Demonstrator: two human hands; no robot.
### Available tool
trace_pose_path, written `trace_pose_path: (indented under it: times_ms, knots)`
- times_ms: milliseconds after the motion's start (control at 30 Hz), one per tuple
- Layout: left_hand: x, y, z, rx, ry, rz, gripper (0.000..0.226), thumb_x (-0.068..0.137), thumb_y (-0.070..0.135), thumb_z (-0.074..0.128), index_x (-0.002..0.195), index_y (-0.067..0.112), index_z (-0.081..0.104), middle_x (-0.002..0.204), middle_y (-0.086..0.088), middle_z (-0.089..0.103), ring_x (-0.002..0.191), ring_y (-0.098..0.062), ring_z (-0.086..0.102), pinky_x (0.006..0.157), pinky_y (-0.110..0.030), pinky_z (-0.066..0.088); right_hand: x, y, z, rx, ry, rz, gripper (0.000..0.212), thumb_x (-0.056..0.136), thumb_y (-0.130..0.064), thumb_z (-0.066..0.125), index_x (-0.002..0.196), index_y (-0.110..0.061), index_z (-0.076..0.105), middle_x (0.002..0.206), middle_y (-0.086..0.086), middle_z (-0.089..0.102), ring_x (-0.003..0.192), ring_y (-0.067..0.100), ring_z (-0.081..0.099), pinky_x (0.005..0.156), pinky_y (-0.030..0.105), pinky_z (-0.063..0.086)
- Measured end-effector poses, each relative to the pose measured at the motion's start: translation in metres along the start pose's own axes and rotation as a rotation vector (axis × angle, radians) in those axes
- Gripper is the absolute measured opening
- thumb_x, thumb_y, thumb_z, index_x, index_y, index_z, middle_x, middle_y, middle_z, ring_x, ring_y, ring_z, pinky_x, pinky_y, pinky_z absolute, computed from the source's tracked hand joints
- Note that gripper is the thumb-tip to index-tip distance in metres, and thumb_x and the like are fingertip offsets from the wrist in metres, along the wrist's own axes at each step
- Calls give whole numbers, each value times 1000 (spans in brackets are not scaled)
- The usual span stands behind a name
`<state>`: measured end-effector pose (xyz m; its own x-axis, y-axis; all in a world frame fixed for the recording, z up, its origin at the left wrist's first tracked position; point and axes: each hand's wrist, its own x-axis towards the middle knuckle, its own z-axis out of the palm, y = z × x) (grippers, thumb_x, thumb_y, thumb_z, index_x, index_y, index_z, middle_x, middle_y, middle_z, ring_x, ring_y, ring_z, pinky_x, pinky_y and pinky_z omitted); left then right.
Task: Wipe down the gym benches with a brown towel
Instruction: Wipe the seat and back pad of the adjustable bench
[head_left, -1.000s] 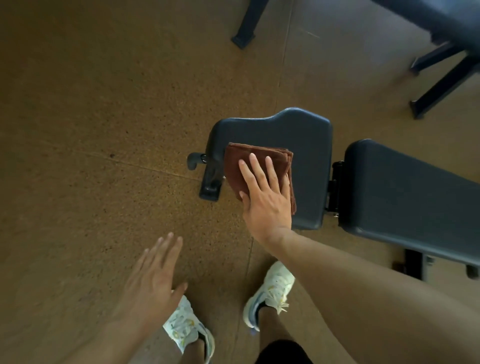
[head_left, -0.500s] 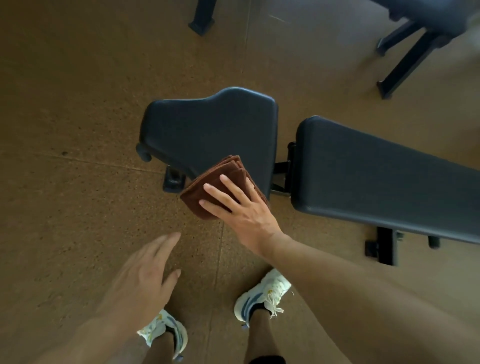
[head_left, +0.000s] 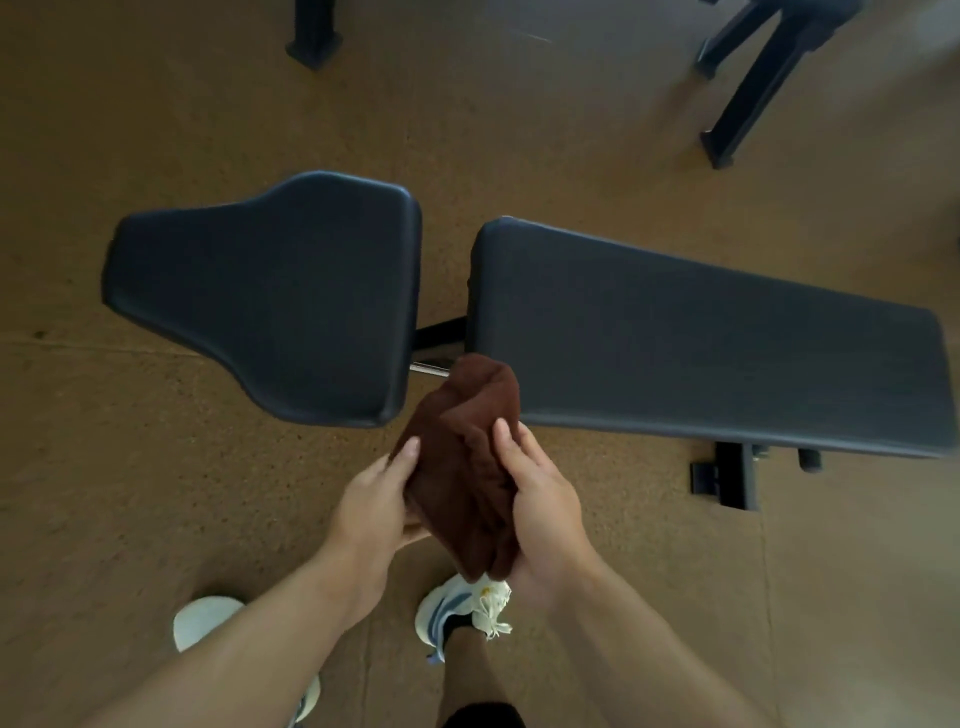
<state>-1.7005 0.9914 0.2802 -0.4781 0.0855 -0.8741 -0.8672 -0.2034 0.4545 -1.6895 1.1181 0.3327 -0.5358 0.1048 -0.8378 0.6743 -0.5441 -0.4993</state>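
Note:
A dark padded gym bench stands in front of me, with its seat pad (head_left: 280, 296) on the left and its long back pad (head_left: 701, 343) on the right. The brown towel (head_left: 462, 457) is off the bench, bunched up in the air in front of the gap between the pads. My left hand (head_left: 374, 499) holds the towel's left side with the thumb on top. My right hand (head_left: 545, 504) grips its right side, thumb over the cloth. The towel's lower end hangs down between my palms.
The floor is brown speckled rubber. A black bench foot (head_left: 727, 478) sticks out under the back pad. Black legs of other equipment stand at the top (head_left: 311, 36) and top right (head_left: 748, 93). My white shoes (head_left: 457, 608) are just below my hands.
My right hand lifted the towel off the seat pad and drew it toward me. My left hand, free before, came up and took hold of it. The view pulled back.

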Motion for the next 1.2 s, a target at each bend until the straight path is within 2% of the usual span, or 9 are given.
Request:
trace_pose_path:
  times_ms: [167,333,400,467,567,700,933,1067,1200]
  knots:
    - [10,-7,37,374,156,324,9,98,39,60,99,37,68,91,6,77,88,-16,75,80,-45,63,3,-20,-42,12,133,-68,26,104,-33,58,127,-25,69,114,10,79,106,29,76,97,53,59]
    - [29,11,68,652,215,497,29,99,33,59,128,34,57,107,19,66,102,1,62,92,-31,55,-2,-46,-71,-438,242,-574,38,97,-42,58,135,-41,57,121,-14,73,116,10,69,97,37,60]
    - [39,25,72,758,271,581,38,99,19,59,135,30,53,116,16,64,110,-3,59,96,-31,51,12,-55,-82,-797,197,-637,46,100,-51,53,145,-53,43,148,-19,56,143,9,48,116,44,44]
    - [52,40,69,905,334,656,49,98,10,57,142,27,47,132,9,59,125,-11,52,103,-31,44,46,-59,-87,-1345,158,-613,60,101,-67,38,157,-56,18,171,-18,18,161,15,5,131,50,10]
    - [72,64,51,1232,350,667,64,97,13,57,155,21,31,160,-1,35,150,-19,26,121,-38,26,109,-54,-83,-1812,48,-625,71,101,-76,17,162,-48,-3,174,-9,-13,158,26,-25,126,60,-14]
    - [95,88,21,1606,320,592,79,100,31,50,162,23,2,170,-2,-11,154,-19,-20,126,-42,-6,161,-65,-71,-1896,5,-810,68,101,-75,16,163,-48,6,175,-7,-4,160,29,-18,125,63,-13]
    - [131,88,29,1668,356,416,117,89,64,51,148,22,-40,151,-5,-52,139,-26,-49,117,-51,-26,246,-146,-2,-1785,133,-806,68,104,-68,19,165,-42,5,175,-8,-5,160,26,-18,126,59,-13]
    - [130,88,28,1674,327,389,127,84,61,59,144,21,-45,149,-6,-55,138,-28,-50,117,-53,-25,250,-142,13,-1774,150,-848,72,103,-65,27,166,-34,12,175,-7,5,162,24,-9,127,58,-10]
    - [125,94,30,1674,261,343,127,84,54,60,140,21,-49,146,-6,-58,136,-29,-53,117,-56,-24,189,-87,-29,-1950,-251,-1090,71,100,-66,36,160,-29,36,173,-6,21,162,23,-3,128,59,-1]
